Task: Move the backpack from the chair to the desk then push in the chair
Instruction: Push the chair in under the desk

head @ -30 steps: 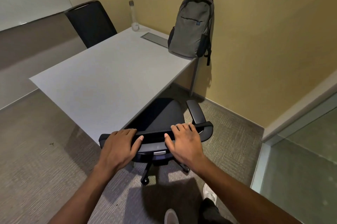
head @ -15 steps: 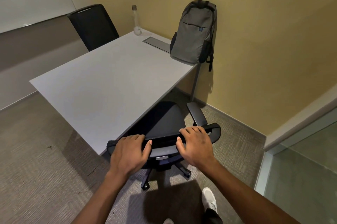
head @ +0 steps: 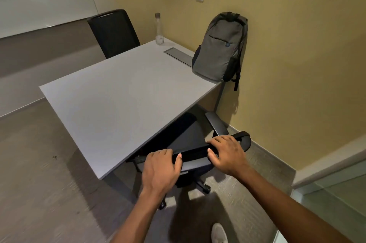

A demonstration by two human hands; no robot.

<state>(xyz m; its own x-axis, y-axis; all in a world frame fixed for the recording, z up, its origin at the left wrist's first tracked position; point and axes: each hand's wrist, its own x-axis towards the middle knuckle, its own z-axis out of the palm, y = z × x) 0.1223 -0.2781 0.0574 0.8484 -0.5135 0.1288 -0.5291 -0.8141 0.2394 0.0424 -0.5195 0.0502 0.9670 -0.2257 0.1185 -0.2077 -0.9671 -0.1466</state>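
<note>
A grey backpack (head: 219, 48) stands upright on the far right corner of the white desk (head: 118, 100), leaning against the yellow wall. The black office chair (head: 184, 138) sits at the desk's near right side, its seat partly under the desktop. My left hand (head: 161, 169) and my right hand (head: 226, 153) both grip the top edge of the chair's backrest, fingers curled over it. One armrest (head: 216, 124) shows on the right; the left armrest is hidden under the desk.
A second black chair (head: 113, 33) stands behind the desk. A clear bottle (head: 159, 30) and a cable hatch (head: 178, 54) are at the desk's far edge. A glass partition (head: 332, 193) is to the right, and my shoe (head: 218, 233) is on the carpet.
The chair has rolled further under the desk, with both hands staying on its backrest. The view has shifted forward and to the left.
</note>
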